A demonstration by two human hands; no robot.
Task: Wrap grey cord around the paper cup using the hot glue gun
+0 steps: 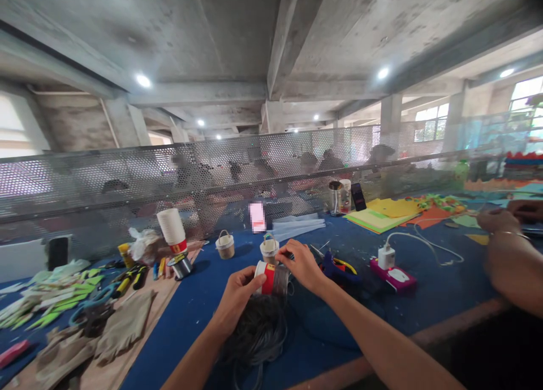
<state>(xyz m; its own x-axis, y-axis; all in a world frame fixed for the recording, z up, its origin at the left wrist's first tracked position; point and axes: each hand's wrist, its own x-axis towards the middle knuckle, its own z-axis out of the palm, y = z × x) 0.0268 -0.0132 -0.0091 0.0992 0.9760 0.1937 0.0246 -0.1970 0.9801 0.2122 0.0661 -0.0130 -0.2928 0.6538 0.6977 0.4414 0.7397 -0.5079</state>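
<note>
My left hand is closed round a small paper cup with a red band, held on its side above the blue table. My right hand pinches at the cup's far end, where grey cord is wound round it. A loose bundle of dark grey cord lies under my hands. Two small cup baskets with handles stand just beyond.
A stack of paper cups, a wire spool, pliers and green cut-outs lie left. A glue gun and a charger on a pink power strip sit right. Another person's arm is at far right. A mesh screen closes the back.
</note>
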